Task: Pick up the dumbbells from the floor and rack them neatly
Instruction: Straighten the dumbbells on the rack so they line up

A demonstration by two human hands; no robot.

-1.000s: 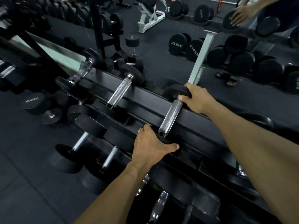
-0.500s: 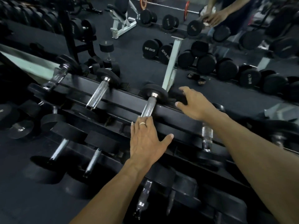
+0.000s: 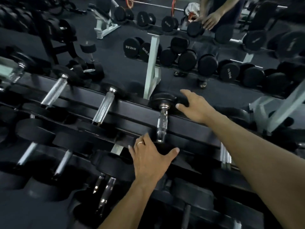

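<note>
Lower tiers of the dumbbell rack (image 3: 189,126) nearest cam: several racked dumbbells, chrome handles showing, blurry, can't count them.

L hand (image 3: 151,161): palm down, fingers (image 3: 140,144) spread wide, thumb out, ring on one finger. Sits over the near head of the top-tier dumbbell (image 3: 162,123); the head is hidden under the hand, so contact can't be confirmed. Not wrapped on anything.

That dumbbell lies across the top tier, chrome handle visible, far head (image 3: 162,100) seated past the back rail. Looks square w/ its neighbours to the left: second dumbbell (image 3: 104,109) and third dumbbell (image 3: 54,91), same angle.

R hand (image 3: 196,106): open, fingers extended and loosely curved, just beside the far head on its right side. Holding nothing; touch vs. small gap unclear.

Beyond: floor (image 3: 128,68) w/ a few loose dumbbells (image 3: 89,63) near a black stand on the left. Far side is prob. a mirror: reflected rack of big dumbbells, a person's arms.

Status, my read: this one is racked, both hands free of it. Top tier to the right of it looks unfilled. Left to do: the loose ones on the floor, at least 2-3 visible. Overall maybe mid-task; total count unknown.
</note>
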